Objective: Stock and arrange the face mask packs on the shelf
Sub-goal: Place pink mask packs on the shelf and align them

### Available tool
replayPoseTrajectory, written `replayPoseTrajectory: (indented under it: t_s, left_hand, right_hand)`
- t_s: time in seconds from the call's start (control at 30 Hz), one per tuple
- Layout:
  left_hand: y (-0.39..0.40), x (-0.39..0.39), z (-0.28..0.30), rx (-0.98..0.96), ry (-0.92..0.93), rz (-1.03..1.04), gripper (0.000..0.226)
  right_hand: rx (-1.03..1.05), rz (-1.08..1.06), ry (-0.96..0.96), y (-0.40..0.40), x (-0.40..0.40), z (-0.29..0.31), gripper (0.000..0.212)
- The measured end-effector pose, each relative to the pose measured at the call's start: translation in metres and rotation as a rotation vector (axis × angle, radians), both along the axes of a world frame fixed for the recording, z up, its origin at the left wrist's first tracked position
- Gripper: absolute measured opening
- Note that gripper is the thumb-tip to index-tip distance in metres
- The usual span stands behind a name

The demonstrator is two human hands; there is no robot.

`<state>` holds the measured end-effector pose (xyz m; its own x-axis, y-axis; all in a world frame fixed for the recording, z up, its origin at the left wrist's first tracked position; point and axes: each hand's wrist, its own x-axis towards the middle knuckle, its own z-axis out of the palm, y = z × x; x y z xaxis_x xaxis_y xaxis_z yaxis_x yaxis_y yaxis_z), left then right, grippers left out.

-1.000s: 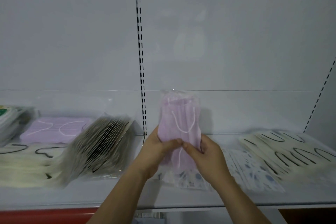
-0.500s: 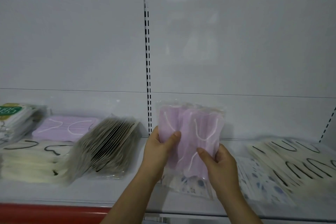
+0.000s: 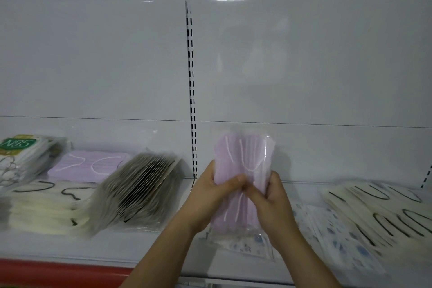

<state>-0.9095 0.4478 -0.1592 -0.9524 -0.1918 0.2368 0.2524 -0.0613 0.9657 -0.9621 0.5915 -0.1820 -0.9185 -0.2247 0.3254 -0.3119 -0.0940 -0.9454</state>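
- Item: clear plastic pack of lilac pleated face masks with white ear loops (image 3: 243,170), held upright above the front of the white metal shelf (image 3: 163,250), long axis vertical, top edge toward the back panel.
- Left hand (image 3: 210,196): curled round the pack's left edge, thumb across its front.
- Right hand (image 3: 271,201): curled round the right edge, thumb meeting the left thumb at mid-pack.
- Matching stock: flat lilac mask pack (image 3: 91,166), lying well to the left at the shelf's back, beyond the fanned grey packs (image 3: 138,192).
- Directly beneath: blue-patterned white mask packs (image 3: 327,227).
- Judgement: the pack must travel leftward; the left hand is nearer that spot.
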Motion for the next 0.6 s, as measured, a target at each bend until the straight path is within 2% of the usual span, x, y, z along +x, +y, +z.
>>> replayPoseTrajectory:
  t_s: [0.1, 0.2, 0.3, 0.4, 0.5, 0.6]
  left_hand:
    - [0.001, -0.003, 0.0, -0.041, 0.058, 0.118, 0.045]
    - [-0.003, 0.0, 0.001, -0.072, 0.119, 0.124, 0.041]
    - [-0.002, -0.002, -0.008, -0.198, 0.096, 0.165, 0.051]
    - [0.0, -0.004, -0.026, -0.307, 0.044, 0.232, 0.062]
    - [0.001, -0.005, -0.034, -0.327, 0.053, 0.304, 0.045]
    - [0.007, -0.004, -0.028, -0.43, 0.062, 0.379, 0.03]
  right_hand:
    - [0.028, 0.037, 0.056, -0.001, 0.004, 0.002, 0.038]
    - [0.001, 0.033, 0.079, 0.003, 0.0, -0.003, 0.033]
    - [0.058, 0.067, 0.086, 0.001, 0.002, -0.011, 0.024]
    - [0.123, 0.121, 0.017, -0.002, 0.002, -0.023, 0.028]
    - [0.182, 0.058, 0.044, 0.001, -0.003, -0.028, 0.026]
    - [0.268, 0.038, 0.145, -0.001, 0.003, -0.023, 0.019]
